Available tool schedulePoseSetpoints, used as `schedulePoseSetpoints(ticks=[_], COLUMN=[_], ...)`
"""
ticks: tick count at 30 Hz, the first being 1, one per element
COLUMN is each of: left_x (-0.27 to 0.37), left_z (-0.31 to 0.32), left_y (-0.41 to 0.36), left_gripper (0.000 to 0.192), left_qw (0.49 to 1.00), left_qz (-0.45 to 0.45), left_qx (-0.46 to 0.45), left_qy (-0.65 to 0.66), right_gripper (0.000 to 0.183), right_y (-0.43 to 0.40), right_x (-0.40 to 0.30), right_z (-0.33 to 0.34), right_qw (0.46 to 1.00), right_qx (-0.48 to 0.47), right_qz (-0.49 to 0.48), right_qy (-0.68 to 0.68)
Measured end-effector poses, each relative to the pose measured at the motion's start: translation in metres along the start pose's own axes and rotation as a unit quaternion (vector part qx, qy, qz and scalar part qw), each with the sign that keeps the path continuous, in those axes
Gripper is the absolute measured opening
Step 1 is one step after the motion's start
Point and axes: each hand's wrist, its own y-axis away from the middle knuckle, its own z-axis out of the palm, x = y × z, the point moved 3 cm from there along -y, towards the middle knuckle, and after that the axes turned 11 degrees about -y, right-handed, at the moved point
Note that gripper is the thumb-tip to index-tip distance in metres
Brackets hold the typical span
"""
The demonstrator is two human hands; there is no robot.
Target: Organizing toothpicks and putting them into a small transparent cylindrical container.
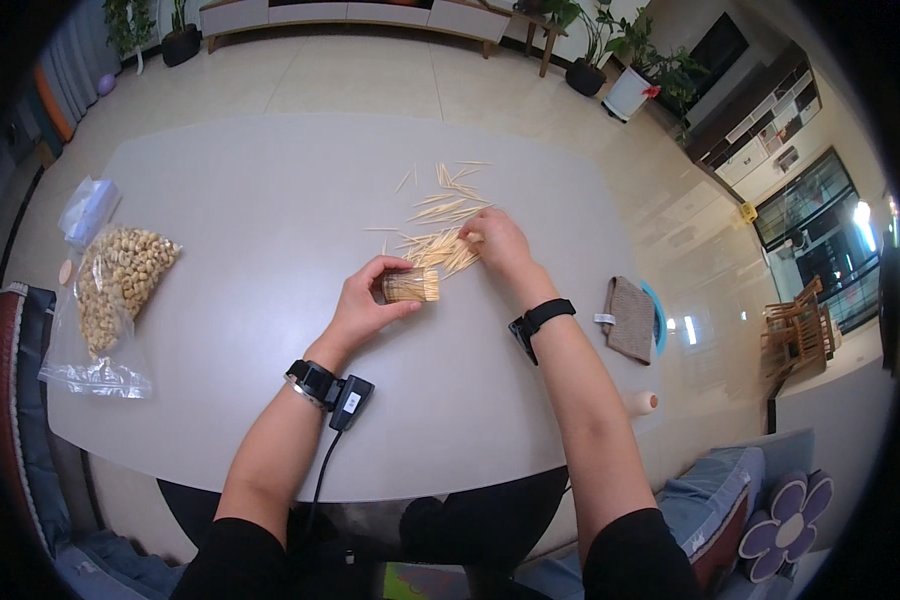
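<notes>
My left hand (367, 300) grips a clear cylindrical toothpick container (403, 286), which lies on its side with its mouth to the right and is packed with toothpicks. Just beyond that mouth, a loose pile of wooden toothpicks (439, 247) is spread on the pale table (255, 300). Over the pile's right edge is my right hand (497, 238), its fingertips drawn together at the toothpicks; whether they pinch any cannot be told. More toothpicks (450, 176) lie scattered farther back.
At the table's left are a zip bag of nut-like pieces (124, 281), a tissue pack (90, 210) and a small round lid (66, 272). A folded brown cloth (630, 319) rests against a blue round item (656, 315) at the right, with a pale bottle (640, 403) nearer my right forearm. A cable hangs from my left wrist device.
</notes>
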Motion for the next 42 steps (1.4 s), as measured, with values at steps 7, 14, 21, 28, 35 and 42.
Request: schedulePoseSetpoints(ticks=[7,14,21,28,35,42], left_x=[0.001,0.001,0.001,0.001,-0.003,-0.001], left_z=[0.0,0.0,0.001,0.002,0.003,0.001], left_y=[-0.002,-0.001,0.0,-0.001,-0.002,-0.001], left_gripper=[0.049,0.055,0.054,0.054,0.05,0.051], left_qw=[1.0,0.999,0.999,0.999,1.0,1.0], left_qz=[-0.008,-0.027,-0.027,-0.026,0.003,-0.017], left_qx=[0.0,-0.023,-0.022,-0.026,-0.001,-0.014], left_qy=[-0.002,0.001,0.014,0.012,0.027,0.022], right_gripper=[0.008,0.005,0.007,0.009,0.01,0.017], right_y=[0.015,0.03,0.037,0.046,0.051,0.055], right_x=[0.004,0.002,-0.001,0.0,-0.006,-0.008], right_z=[-0.002,-0.014,-0.023,-0.03,-0.022,-0.016], right_qw=[0.999,0.999,0.997,0.986,0.983,0.984], right_qx=[0.009,0.011,0.003,-0.036,-0.095,-0.1], right_qz=[0.033,0.028,0.073,0.122,0.123,0.127], right_qy=[-0.01,-0.022,-0.037,-0.106,-0.092,-0.072])
